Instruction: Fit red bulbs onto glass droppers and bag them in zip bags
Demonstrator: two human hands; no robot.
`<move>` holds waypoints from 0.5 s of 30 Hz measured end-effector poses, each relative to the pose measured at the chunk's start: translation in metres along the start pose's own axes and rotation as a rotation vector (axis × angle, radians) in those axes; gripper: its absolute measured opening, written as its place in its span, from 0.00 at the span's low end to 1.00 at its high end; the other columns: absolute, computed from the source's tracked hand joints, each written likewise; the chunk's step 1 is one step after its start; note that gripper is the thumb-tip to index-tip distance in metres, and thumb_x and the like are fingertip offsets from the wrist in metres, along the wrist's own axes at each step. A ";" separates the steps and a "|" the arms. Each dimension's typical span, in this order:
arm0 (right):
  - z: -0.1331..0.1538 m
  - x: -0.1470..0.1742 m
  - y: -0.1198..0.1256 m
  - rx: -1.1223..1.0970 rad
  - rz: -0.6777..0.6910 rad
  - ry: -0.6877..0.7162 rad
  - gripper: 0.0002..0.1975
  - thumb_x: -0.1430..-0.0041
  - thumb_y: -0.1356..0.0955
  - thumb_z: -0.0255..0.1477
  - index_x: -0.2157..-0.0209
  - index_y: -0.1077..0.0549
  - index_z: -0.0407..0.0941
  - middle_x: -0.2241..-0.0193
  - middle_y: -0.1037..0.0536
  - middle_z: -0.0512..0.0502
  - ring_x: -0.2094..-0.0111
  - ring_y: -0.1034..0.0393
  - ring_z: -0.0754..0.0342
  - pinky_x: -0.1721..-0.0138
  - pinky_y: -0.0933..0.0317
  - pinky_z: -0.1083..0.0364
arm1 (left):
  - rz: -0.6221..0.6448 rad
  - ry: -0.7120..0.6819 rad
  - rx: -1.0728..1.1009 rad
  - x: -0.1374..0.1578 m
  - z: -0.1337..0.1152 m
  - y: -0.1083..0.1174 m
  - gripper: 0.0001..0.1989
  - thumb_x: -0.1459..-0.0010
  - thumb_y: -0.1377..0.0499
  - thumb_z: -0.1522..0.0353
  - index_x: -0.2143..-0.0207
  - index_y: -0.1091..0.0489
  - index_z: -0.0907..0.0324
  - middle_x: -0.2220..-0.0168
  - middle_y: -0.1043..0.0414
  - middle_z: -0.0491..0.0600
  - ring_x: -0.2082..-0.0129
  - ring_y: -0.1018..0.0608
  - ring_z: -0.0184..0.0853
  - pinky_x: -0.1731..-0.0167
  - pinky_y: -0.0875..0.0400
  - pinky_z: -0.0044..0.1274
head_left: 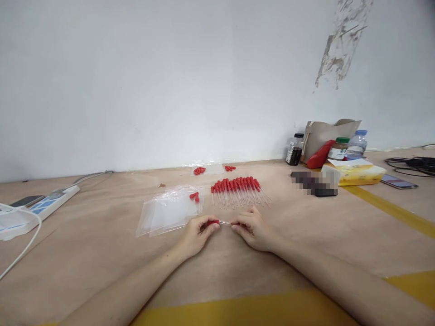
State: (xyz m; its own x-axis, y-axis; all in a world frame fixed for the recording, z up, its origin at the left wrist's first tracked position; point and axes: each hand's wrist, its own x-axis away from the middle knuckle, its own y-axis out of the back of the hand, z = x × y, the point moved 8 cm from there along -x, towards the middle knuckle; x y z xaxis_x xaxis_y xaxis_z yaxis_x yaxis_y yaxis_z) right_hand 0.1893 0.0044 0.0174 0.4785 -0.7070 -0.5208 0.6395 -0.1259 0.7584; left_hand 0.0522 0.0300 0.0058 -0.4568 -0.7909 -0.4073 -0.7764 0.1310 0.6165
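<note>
- Head view: a dropper lies level between the two hands, red bulb toward 9 o'clock, clear tube toward 3; it is the centre of the clock here, with 12 at the wall.
- At 9 o'clock, the left hand is nearly closed, thumb and fingers pinching the red bulb and partly covering it.
- At 3 o'clock, the right hand has its fingertips drawn together on the end of the tube, the rest of the hand loosely curled.
- At 1 o'clock, just beyond the right hand, a row of droppers lies side by side, bulbs toward the wall and tubes toward the person.
- Between 9 and 10 o'clock, clear plastic bags lie flat and overlapping, near the left hand.
- Loose red bulbs sit in three groups: a few at the bags' right edge at 10 o'clock, a pile at 11, and another near 12, both close to the wall.
- Well off at 9 o'clock is a white power strip with a plug in it.
- At 2 o'clock, a dark bottle stands beside a grey bag.
- Toward 3 o'clock are a yellow tissue pack and a phone.
- At 6 o'clock, yellow tape crosses the table.
</note>
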 end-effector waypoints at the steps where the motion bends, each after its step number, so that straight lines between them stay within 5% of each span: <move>1: -0.001 0.000 0.000 -0.009 0.009 0.005 0.09 0.42 0.40 0.28 0.65 0.29 0.45 0.72 0.25 0.49 0.71 0.35 0.57 0.62 0.54 0.53 | -0.003 -0.022 -0.014 0.001 -0.003 0.001 0.10 0.43 0.47 0.64 0.67 0.30 0.60 0.72 0.29 0.46 0.73 0.30 0.30 0.72 0.36 0.21; 15: 0.009 -0.001 0.004 0.259 -0.002 0.151 0.11 0.43 0.40 0.26 0.68 0.26 0.45 0.74 0.27 0.47 0.75 0.40 0.59 0.65 0.57 0.54 | 0.122 -0.071 -0.177 0.005 -0.021 -0.006 0.12 0.41 0.50 0.64 0.68 0.30 0.59 0.72 0.32 0.47 0.72 0.30 0.31 0.70 0.37 0.22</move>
State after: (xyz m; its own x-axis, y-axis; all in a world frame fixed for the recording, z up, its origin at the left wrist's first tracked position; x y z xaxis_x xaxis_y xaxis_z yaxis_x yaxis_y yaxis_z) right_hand 0.1863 -0.0013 0.0246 0.5739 -0.5970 -0.5606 0.4751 -0.3148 0.8217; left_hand 0.0637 0.0125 0.0135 -0.5766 -0.7309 -0.3652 -0.6282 0.1107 0.7702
